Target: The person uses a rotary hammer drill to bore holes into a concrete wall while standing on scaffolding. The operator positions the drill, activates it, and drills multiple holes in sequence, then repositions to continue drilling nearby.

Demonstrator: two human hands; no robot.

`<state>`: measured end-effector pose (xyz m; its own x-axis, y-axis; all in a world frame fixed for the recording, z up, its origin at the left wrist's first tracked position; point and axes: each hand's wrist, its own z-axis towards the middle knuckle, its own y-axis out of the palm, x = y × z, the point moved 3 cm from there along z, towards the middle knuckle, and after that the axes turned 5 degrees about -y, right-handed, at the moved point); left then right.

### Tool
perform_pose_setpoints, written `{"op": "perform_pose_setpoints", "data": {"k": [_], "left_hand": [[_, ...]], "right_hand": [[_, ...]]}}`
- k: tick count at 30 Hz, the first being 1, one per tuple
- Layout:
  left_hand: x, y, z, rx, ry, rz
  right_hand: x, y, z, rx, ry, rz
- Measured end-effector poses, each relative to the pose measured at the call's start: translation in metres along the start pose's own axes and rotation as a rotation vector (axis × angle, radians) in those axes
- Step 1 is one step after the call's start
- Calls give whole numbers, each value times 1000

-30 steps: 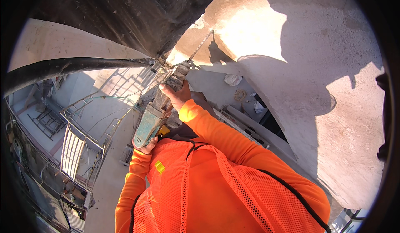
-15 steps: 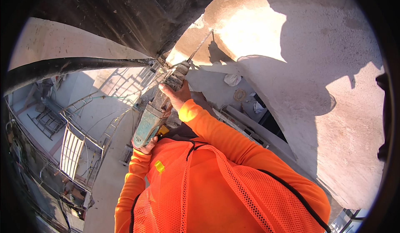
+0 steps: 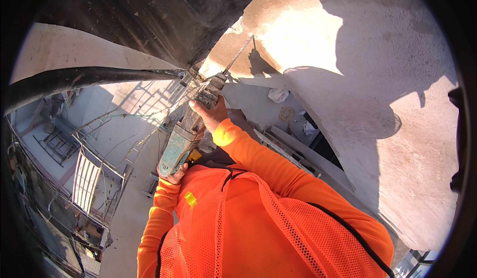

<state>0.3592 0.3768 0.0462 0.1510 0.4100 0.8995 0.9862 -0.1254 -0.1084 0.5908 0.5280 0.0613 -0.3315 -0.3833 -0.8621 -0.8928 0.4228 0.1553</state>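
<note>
A dusty teal hammer drill (image 3: 178, 146) points up and to the right in front of my orange vest. Its long spiral drill bit (image 3: 239, 54) meets the pale plastered wall (image 3: 397, 178), with the tip in a sunlit patch beside its shadow. My right hand (image 3: 213, 114) is closed around the drill's front body, thumb on top. At the rear end, close to my waist, my left hand (image 3: 175, 175) grips the drill; most of its fingers are hidden behind the casing.
A dark, rough slab (image 3: 144, 14) juts in overhead, with a thick black pipe (image 3: 84, 83) below it. Far below at left stands metal scaffolding (image 3: 85, 183). A white bag (image 3: 278, 95) and a coiled cord (image 3: 286, 113) lie on the floor beyond the drill.
</note>
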Motion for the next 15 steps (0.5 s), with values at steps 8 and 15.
{"op": "perform_pose_setpoints", "data": {"k": [8, 15], "left_hand": [[-2, 0, 2, 7, 45, 48], [-1, -4, 2, -2, -17, -38]], "right_hand": [[1, 0, 2, 9, -4, -1], [12, -1, 6, 12, -11, 14]]}}
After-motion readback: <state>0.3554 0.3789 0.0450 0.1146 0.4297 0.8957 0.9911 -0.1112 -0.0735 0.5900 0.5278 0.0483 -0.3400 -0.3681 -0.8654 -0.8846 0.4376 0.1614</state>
